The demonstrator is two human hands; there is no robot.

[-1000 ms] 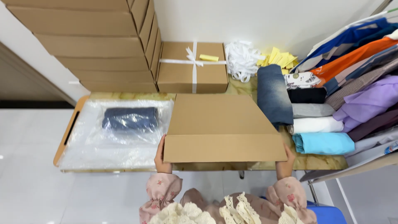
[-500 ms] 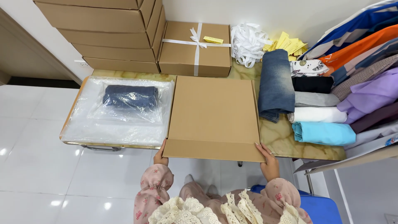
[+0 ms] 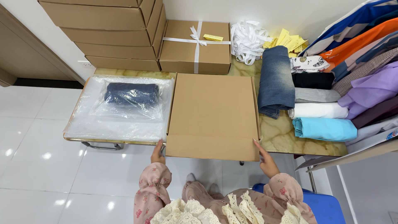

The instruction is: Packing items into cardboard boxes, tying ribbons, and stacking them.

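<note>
A flat brown cardboard box (image 3: 213, 116) lies closed on a marble-patterned table (image 3: 286, 135) with a gold edge, its near flap hanging just over the table's front rim. The left hand (image 3: 157, 152) grips the box's near left corner from below, fingers curled under the edge so I cannot tell how they are set; the right hand (image 3: 266, 159) touches the near right corner, its fingers held straight and close together against the cardboard. Just to the left of the box, a folded dark blue garment sealed in a clear plastic bag (image 3: 130, 97) rests on a wider sheet of crinkled plastic. Behind it stands a stack of plain cardboard boxes (image 3: 112, 33) against the white wall, and beside that a box tied with white ribbon (image 3: 195, 45). A heap of white ribbon (image 3: 246, 39) and some yellow paper tags (image 3: 288, 41) lie at the back. To the right sit folded jeans (image 3: 275, 81) and a column of folded clothes (image 3: 319, 110), the nearest one turquoise. The floor (image 3: 37, 166) is glossy white tile.
</note>
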